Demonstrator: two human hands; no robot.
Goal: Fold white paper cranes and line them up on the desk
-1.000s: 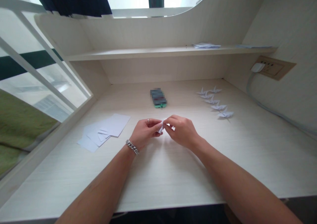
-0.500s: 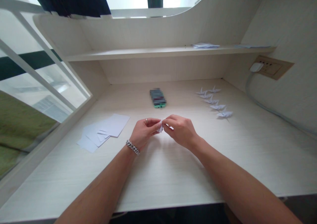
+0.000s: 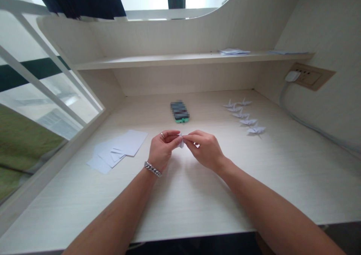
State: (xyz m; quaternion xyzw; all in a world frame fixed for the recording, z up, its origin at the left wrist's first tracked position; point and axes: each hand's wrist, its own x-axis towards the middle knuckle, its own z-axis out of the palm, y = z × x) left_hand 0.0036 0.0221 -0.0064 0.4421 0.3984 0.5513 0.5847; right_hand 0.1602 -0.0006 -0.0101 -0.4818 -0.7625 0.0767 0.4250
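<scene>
The left hand [image 3: 161,149] and right hand [image 3: 207,149] pinch a small folded white paper [image 3: 181,143] between them, above the pale, streak-grained desk [image 3: 197,206]. Farther out: a pixelated dark block [image 3: 179,110], green-edged; overlapping flat sheets [image 3: 132,141]; sharp-pointed paper cranes [image 3: 256,130].

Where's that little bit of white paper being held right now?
In the head view, the small white paper is near the middle, pinched by the left hand and the right hand, on the near side of the pixelated dark object.
</scene>
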